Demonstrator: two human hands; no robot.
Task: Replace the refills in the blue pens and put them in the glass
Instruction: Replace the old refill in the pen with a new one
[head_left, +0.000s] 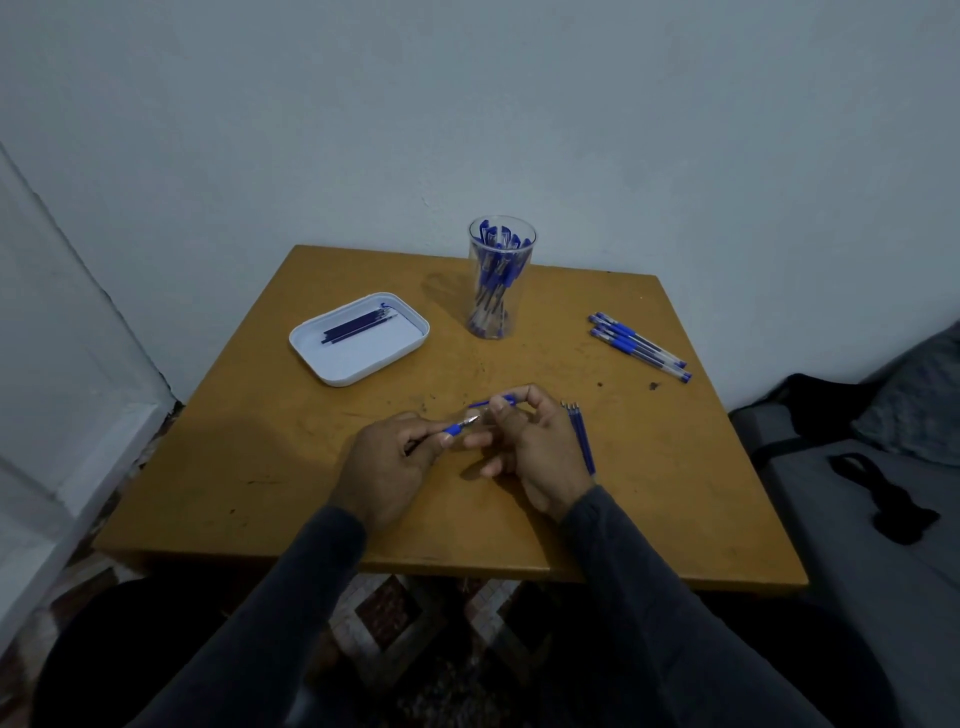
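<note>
The left hand (387, 457) pinches the light, slippery blue-gripped clear plastic pen (460, 427) by its rubber grip; the right hand (530, 441) pinches its blue cap (501, 401), well short of the tall clear glass (500, 278).

Both forearms, in dark grey sleeves, reach forward from the near edge and angle inward so the hands almost meet at the middle. The left hand (387, 457) lies knuckles up, its fingers curled and its thumb and forefinger pinching the pen (460, 427) by the blue grip. The right hand (535, 447) is turned thumb-side up, with thumb and forefinger pinching the pen cap (493, 401) while the other fingers curl loosely toward the left.
</note>
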